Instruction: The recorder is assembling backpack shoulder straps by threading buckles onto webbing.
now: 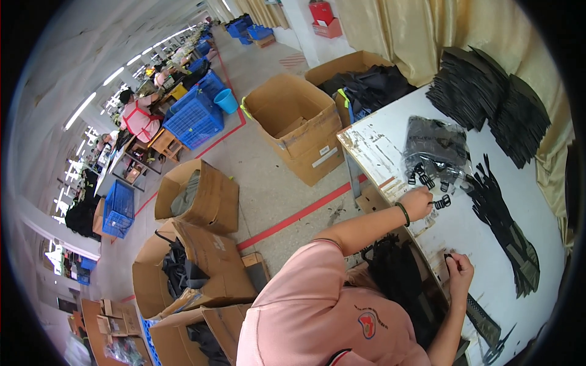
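My left hand [417, 204] reaches across the white table, its fingers closed at a black plastic buckle [441, 202]. More loose black buckles [422, 175] lie just beyond it, by a clear plastic bag [436, 143] of dark parts. Nearer the table's front edge, my right hand [460, 272] is closed in a pinch. A small black piece [448, 257] pokes out at its fingertips; its kind is too small to tell. Right of both hands lies a bundle of black and dark green straps [503, 229]. A dark mesh-like strip [483, 321] rests beside my right forearm.
Stacks of black fabric pieces [488, 100] cover the table's far end. Scissors [500, 348] lie at the near right. Black material [397, 274] hangs at the table edge against my body. Open cardboard boxes [293, 125] stand on the floor to the left. Other people work farther off.
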Action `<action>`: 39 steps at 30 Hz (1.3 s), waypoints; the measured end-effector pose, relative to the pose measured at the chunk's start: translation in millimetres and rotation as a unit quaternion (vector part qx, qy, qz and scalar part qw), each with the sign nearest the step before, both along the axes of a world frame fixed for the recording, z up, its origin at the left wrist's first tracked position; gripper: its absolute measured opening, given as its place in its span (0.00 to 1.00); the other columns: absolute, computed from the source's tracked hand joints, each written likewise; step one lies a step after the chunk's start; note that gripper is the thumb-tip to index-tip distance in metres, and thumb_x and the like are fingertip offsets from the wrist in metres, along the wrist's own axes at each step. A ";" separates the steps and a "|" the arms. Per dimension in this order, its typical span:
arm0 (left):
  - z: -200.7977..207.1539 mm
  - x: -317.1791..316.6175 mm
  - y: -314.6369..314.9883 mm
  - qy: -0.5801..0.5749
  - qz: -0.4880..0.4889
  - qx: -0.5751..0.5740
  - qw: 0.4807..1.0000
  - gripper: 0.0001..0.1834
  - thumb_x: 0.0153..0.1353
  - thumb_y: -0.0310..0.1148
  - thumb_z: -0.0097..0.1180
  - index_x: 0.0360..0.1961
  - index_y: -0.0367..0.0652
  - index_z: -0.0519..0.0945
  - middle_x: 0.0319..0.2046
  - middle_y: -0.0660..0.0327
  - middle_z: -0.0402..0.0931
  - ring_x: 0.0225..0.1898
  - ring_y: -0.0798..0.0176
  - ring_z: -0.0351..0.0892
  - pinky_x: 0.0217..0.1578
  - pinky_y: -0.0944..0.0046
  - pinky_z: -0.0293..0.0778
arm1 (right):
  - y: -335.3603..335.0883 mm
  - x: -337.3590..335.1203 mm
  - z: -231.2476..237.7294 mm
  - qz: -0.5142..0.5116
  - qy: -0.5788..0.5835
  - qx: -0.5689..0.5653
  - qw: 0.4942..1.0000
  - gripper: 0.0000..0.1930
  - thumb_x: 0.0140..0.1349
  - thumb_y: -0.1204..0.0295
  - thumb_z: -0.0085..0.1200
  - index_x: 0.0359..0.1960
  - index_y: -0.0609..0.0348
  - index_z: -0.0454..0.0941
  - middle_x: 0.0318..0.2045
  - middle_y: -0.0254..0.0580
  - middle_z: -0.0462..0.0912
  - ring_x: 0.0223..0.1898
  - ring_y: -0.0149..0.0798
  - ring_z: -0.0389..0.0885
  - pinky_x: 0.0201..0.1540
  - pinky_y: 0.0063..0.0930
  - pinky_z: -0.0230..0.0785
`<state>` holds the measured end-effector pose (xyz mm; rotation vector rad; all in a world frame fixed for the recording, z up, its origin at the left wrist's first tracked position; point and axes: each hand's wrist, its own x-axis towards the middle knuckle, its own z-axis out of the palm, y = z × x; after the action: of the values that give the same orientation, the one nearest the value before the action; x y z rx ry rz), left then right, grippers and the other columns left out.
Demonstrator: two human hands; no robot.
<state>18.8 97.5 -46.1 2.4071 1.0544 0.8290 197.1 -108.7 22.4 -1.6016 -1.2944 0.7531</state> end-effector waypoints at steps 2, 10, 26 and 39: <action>7.8 12.6 -12.8 -0.087 -0.040 -0.078 0.992 0.07 0.47 0.31 0.55 0.21 0.39 0.75 0.24 0.51 0.73 0.31 0.49 0.76 0.34 0.56 0.74 | -7.8 11.7 -12.4 -0.022 0.011 -0.022 0.999 0.04 0.55 0.76 0.57 0.31 0.65 0.79 0.21 0.27 0.72 0.26 0.23 0.66 0.30 0.18 0.61; 64.1 -6.3 -76.1 -0.314 -0.180 -0.665 0.653 0.06 0.62 0.29 0.53 0.39 0.42 0.73 0.32 0.61 0.75 0.30 0.66 0.76 0.33 0.67 0.74 | 2.9 4.4 13.5 0.023 0.238 -0.066 0.969 0.06 0.58 0.74 0.57 0.35 0.62 0.80 0.27 0.26 0.77 0.30 0.20 0.70 0.33 0.15 0.63; 62.5 18.9 -96.0 -0.286 -0.263 -0.721 0.573 0.12 0.61 0.26 0.54 0.46 0.41 0.74 0.37 0.65 0.73 0.32 0.73 0.73 0.34 0.73 0.72 | -6.3 12.2 12.0 0.096 0.323 -0.098 0.937 0.05 0.60 0.75 0.54 0.36 0.61 0.79 0.28 0.27 0.78 0.29 0.18 0.72 0.33 0.13 0.65; 32.2 36.1 -114.7 -0.297 -0.270 -0.659 0.636 0.11 0.56 0.24 0.57 0.41 0.41 0.73 0.30 0.63 0.75 0.25 0.71 0.75 0.26 0.73 0.73 | -23.3 11.5 28.5 0.093 0.079 -0.130 0.984 0.05 0.53 0.78 0.55 0.21 0.62 0.74 0.16 0.23 0.66 0.23 0.20 0.63 0.24 0.19 0.55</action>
<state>55.0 -17.2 -14.0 0.9031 0.3022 0.2979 208.7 -132.0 50.9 -1.5997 -1.2809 1.1828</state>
